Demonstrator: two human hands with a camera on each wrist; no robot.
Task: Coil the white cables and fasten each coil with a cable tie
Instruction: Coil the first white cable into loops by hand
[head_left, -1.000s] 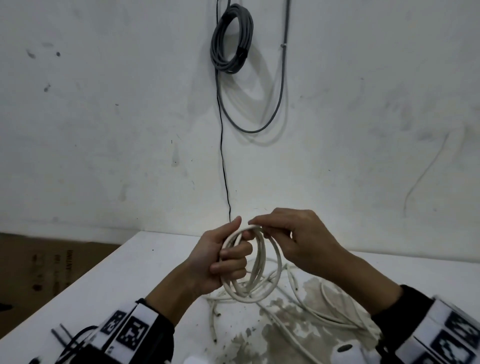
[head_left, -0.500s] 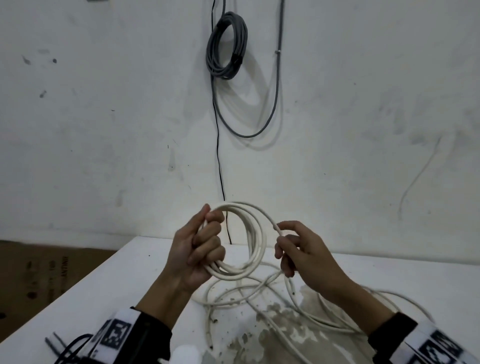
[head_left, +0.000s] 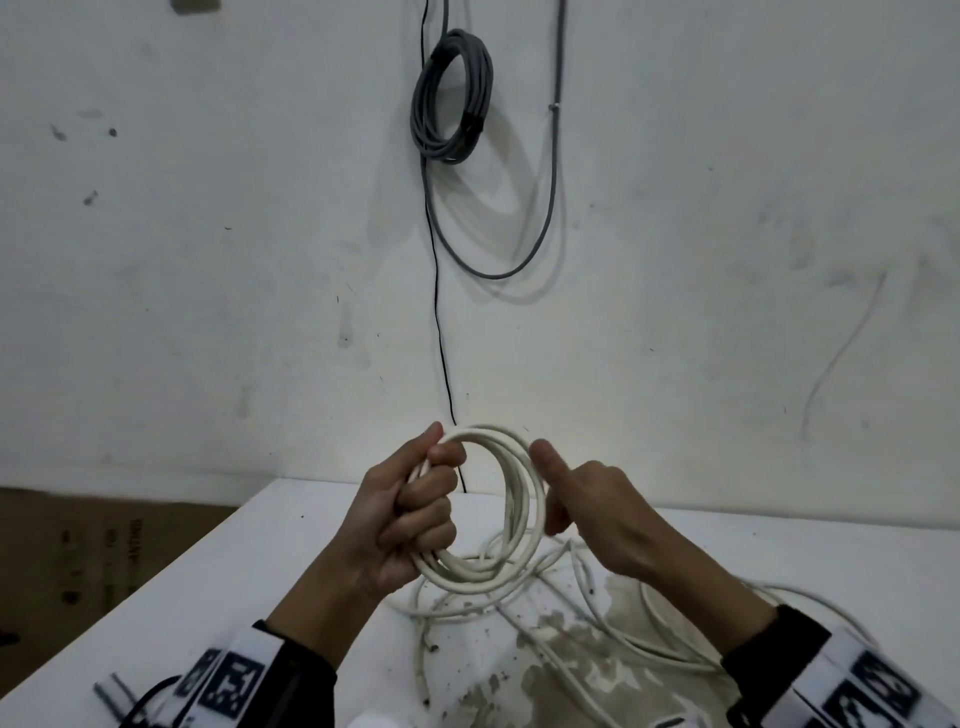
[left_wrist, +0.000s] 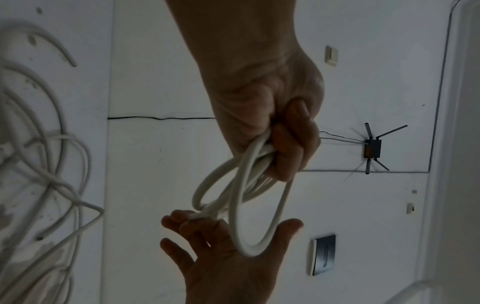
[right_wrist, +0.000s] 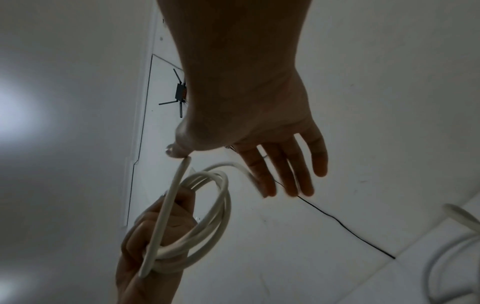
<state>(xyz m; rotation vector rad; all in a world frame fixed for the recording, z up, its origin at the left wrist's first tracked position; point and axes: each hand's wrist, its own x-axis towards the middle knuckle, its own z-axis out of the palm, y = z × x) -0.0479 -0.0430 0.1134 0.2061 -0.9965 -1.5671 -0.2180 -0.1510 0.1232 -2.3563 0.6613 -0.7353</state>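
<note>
Here, left hand (head_left: 410, 519) grips white cable coil (head_left: 511, 525) in fist, fingers curled round bunched loops, coil held upright above white table (head_left: 208, 597). Right hand (head_left: 597, 512) against coil's far side, fingers straight and slightly spread, thumb raised; left wrist view shows outer loop lying across its open palm (left_wrist: 233, 265). Loose white cable (head_left: 587, 623) trails tangled over stained tabletop beneath both hands. Behind, grey cable coil (head_left: 452, 96) hangs on white wall (head_left: 208, 260), thin black wire (head_left: 441, 332) running down.
</note>
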